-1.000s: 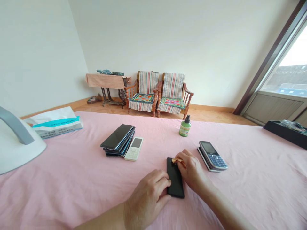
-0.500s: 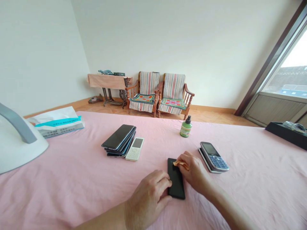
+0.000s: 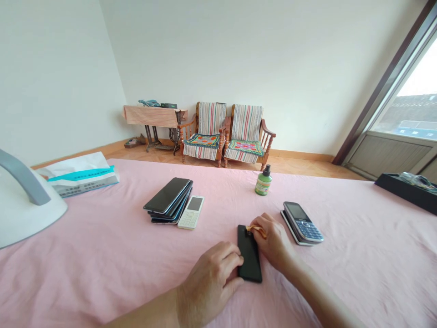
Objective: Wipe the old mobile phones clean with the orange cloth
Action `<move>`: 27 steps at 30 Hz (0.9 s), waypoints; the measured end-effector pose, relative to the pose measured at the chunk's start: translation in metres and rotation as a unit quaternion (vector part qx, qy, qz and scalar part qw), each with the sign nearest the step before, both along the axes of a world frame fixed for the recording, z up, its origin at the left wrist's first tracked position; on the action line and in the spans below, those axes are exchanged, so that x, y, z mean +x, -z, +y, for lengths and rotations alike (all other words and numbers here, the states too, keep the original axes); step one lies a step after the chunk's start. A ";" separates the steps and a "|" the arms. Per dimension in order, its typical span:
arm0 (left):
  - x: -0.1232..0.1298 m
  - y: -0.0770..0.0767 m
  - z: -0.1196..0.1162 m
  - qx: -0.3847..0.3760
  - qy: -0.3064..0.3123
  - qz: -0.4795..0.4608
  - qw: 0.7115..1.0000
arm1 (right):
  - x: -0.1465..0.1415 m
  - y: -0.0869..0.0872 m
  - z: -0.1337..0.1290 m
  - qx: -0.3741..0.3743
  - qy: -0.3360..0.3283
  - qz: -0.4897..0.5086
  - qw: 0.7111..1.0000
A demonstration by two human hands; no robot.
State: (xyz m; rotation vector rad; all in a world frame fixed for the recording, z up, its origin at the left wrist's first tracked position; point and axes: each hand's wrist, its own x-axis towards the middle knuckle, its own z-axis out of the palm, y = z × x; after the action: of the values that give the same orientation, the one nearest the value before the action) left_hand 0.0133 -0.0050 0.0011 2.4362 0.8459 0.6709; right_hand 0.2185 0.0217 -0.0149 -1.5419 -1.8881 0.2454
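Note:
A black smartphone (image 3: 250,259) lies flat on the pink cloth, back side up by the look of its camera spot near the top. My left hand (image 3: 215,275) grips its left edge, fingertips on the surface and thumb at the lower corner. Between the bent fingers of my right hand (image 3: 273,241) is a small yellow-orange cloth (image 3: 256,229), pressed against the phone's upper end. Right of that hand, a keypad phone (image 3: 303,222) rests on top of another phone. Farther left, a white keypad phone (image 3: 191,212) lies beside a stack of smartphones (image 3: 169,196).
A green spray bottle (image 3: 263,181) stands beyond my hands. On the left are a tissue pack (image 3: 83,176) and a white object with a grey handle (image 3: 29,205). A black tray (image 3: 406,193) sits at the far right. Two chairs (image 3: 244,132) stand by the wall.
My right hand has shifted the cloth slightly across the phone's upper end, uncovering a camera spot. My left hand keeps its hold. The whole view has moved very slightly.

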 end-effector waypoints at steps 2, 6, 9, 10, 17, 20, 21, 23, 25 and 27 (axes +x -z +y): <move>0.000 -0.001 0.000 0.001 -0.001 0.001 1.000 | -0.001 0.001 0.000 0.002 0.003 -0.001 1.000; 0.000 -0.004 0.000 0.003 0.002 0.003 1.000 | -0.002 0.001 -0.001 -0.006 -0.014 0.000 1.000; 0.001 -0.004 0.000 0.003 0.002 0.001 1.000 | -0.003 0.003 0.000 0.001 0.005 0.003 1.000; 0.001 -0.003 0.000 0.003 0.001 -0.001 1.000 | -0.003 0.003 0.001 0.004 0.011 0.004 1.000; 0.000 -0.001 0.000 -0.004 0.001 -0.007 1.000 | 0.000 -0.003 -0.001 -0.013 -0.028 0.008 0.999; 0.000 -0.001 0.000 -0.002 0.000 -0.009 1.000 | -0.001 -0.002 0.001 -0.006 -0.007 0.010 1.000; 0.000 -0.001 0.000 0.000 0.000 -0.008 1.000 | -0.002 -0.001 0.002 -0.004 0.002 0.011 1.000; 0.000 -0.002 0.001 -0.001 0.000 -0.006 1.000 | -0.004 -0.002 0.001 -0.003 0.007 0.013 1.000; 0.000 -0.003 0.000 -0.002 -0.003 -0.007 1.000 | -0.005 -0.006 -0.004 -0.010 -0.012 0.016 1.000; 0.000 -0.004 0.000 -0.005 -0.001 -0.007 1.000 | -0.005 -0.013 -0.010 -0.035 -0.058 0.025 0.997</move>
State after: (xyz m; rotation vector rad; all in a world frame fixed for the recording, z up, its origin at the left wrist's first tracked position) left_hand 0.0135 -0.0048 0.0052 2.4189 0.8434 0.6809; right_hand 0.2140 0.0115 -0.0023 -1.4605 -1.9509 0.4021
